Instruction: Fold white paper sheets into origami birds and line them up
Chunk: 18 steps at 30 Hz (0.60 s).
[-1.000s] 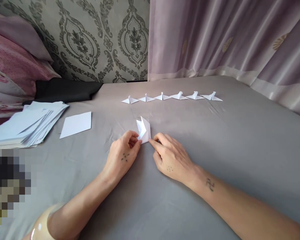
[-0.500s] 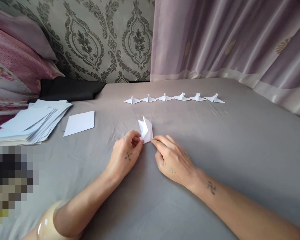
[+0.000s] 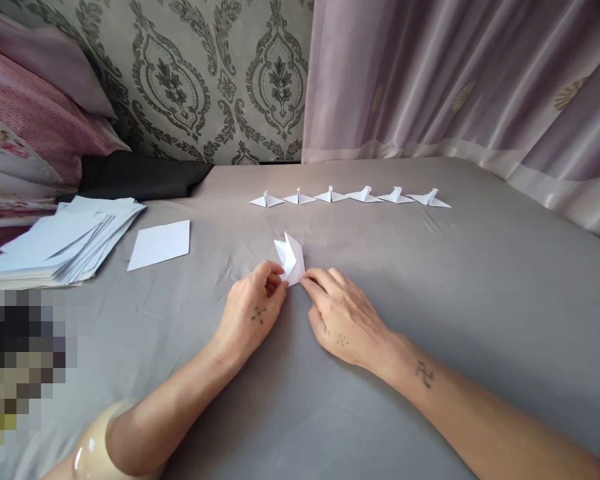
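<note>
A half-folded paper figure point(image 3: 291, 259) was pinched at its near corner on the grey bed point(image 3: 480, 280) by the left hand point(image 3: 253, 310) and right hand point(image 3: 345, 319), six finished figures point(image 3: 350, 196) already lined up behind, a paper stack point(image 3: 60, 241) left unfolded, little changed since half a second earlier.

This is a bedroom in a home. A grey bedsheet point(image 3: 480, 300) covers the mattress, pink pillows point(image 3: 35, 120) lie stacked at one side, patterned wallpaper point(image 3: 205, 73) lines the wall, and a mauve curtain point(image 3: 455, 73) hangs beside it.
</note>
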Motion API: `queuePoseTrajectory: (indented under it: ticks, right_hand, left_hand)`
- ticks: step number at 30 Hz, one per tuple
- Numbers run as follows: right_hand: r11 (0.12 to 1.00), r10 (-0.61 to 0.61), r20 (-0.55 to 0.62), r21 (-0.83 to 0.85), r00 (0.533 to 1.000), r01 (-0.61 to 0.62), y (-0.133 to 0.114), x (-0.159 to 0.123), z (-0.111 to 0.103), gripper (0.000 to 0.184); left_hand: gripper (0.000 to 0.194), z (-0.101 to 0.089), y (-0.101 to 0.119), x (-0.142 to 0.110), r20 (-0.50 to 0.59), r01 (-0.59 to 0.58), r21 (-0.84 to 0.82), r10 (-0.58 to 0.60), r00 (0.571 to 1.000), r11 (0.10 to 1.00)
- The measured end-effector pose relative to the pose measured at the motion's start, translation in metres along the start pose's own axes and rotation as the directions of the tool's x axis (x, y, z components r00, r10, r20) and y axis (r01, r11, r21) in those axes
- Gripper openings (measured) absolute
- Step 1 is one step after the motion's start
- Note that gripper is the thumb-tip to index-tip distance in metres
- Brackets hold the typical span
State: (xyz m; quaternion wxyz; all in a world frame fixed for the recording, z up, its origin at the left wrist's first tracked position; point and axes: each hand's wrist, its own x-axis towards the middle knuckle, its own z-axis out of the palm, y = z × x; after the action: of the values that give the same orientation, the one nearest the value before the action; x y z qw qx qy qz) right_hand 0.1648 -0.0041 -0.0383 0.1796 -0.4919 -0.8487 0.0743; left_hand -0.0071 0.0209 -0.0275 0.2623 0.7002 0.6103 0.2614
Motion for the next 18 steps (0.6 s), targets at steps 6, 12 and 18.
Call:
queuePoseTrajectory:
  ticks: [6,12,18]
  right_hand:
    - [1.000,-0.002,0.008,-0.009,1.000,0.003,-0.0003,0.0007,-0.0007,0.039]
    - [0.999,-0.041,0.002,-0.014,0.999,0.041,-0.0015,0.0014,0.0008,0.040]
    - [0.998,-0.058,0.016,-0.004,0.998,0.058,-0.0007,0.0027,-0.0004,0.039]
  left_hand:
    - [0.013,0.0002,-0.0037,-0.0014,-0.003,0.007,-0.038,-0.007,1.000,0.999]
    - [0.013,0.0003,-0.0045,-0.0012,-0.002,-0.012,-0.022,0.012,1.000,1.000]
    - [0.013,0.0001,-0.0040,-0.0014,0.001,-0.010,-0.021,0.010,1.000,1.000]
